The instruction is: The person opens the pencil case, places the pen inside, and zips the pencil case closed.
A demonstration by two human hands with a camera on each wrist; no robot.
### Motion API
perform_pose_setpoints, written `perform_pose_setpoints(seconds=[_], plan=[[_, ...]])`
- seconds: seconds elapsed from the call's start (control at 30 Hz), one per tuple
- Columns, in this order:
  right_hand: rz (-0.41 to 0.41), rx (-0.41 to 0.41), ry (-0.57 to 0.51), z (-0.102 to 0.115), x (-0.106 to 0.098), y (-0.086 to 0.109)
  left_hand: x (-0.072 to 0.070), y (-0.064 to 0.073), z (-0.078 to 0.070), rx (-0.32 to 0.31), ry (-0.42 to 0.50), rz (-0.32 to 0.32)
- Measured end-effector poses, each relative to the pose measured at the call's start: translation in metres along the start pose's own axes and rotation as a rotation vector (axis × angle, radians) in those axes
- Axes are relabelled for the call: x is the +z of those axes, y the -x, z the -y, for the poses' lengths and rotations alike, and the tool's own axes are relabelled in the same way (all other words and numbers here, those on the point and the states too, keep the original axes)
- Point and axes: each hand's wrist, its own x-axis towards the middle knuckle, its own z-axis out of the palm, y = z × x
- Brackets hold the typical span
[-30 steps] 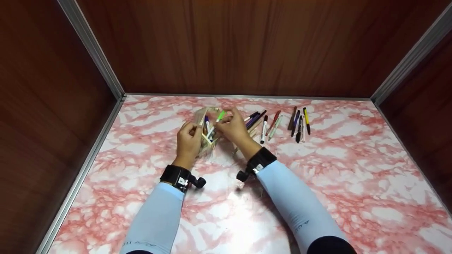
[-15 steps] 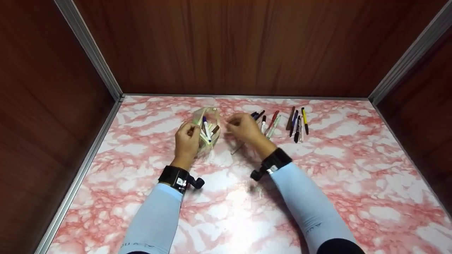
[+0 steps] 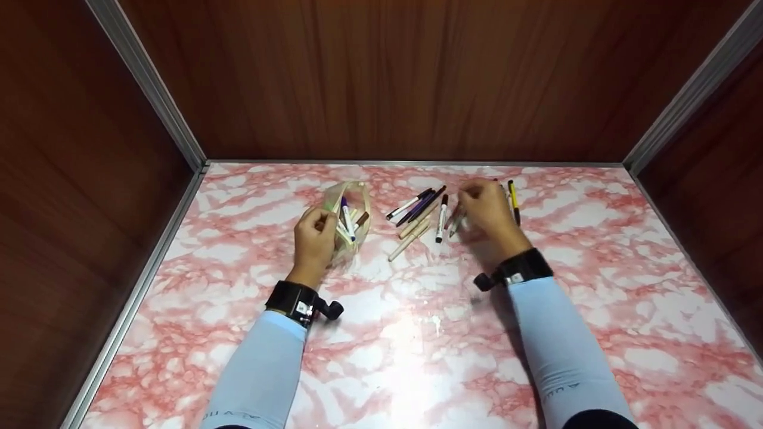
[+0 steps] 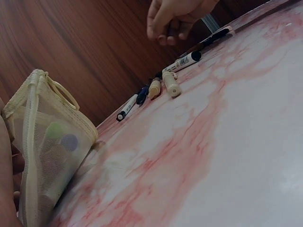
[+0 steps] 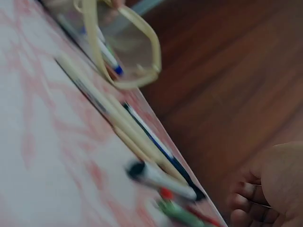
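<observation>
My left hand [image 3: 316, 238] grips the edge of a cream mesh zipper pouch [image 4: 52, 156], its mouth spread wide. Inside lie several pens, among them a white marker with a purple cap [image 3: 349, 220] and a brown one [image 3: 362, 218]. Over the right part of the pen row hovers my right hand [image 3: 489, 211], fingers loosely curled and nothing held. Just left of it lies a white marker with black ends [image 3: 442, 220]. Below that hand, a light green pen [image 5: 182, 215] and a red pen partly show; others are hidden behind it.
Between pouch and right hand lie beige pens [image 3: 408, 242], dark pens [image 3: 424, 207] and a white pen with a black cap [image 3: 408, 204]. A yellow and black pen [image 3: 513, 196] lies beyond the right hand. Wood-patterned panels [image 3: 381, 83] wall the marbled table [image 3: 381, 333].
The right hand let a green-capped white pen go into the pouch, then moved right, across the loose pens to above the red and light green ones. The left hand stays on the pouch.
</observation>
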Motion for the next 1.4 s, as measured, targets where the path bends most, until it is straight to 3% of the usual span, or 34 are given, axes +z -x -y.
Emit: perform_pose_setpoints(seconds=[0.2,0.53,0.73,0.93,1.27,1.4], plan=[[-0.075,0.048,-0.006,-0.033,-0.03,0.005,0.0,0.001,0.002,0.007,-0.006,0.006],[-0.211,0.13,0.1,-0.062,-0.066,0.01,0.0,0.0,0.002,0.0,0.0,0.009],[-0.154,0.136,0.26,-0.076,-0.071,0.011,-0.001,-0.001,0.002,0.003,-0.022,0.009],[-0.102,0.121,0.269,-0.081,-0.073,0.011,-0.001,0.0,0.001,-0.017,-0.025,0.03],[0.06,0.11,0.291,-0.076,-0.076,0.009,0.0,-0.001,0.002,0.025,-0.028,0.015],[0.075,0.088,0.337,-0.075,-0.076,0.008,0.0,-0.001,0.002,0.02,-0.011,0.016]])
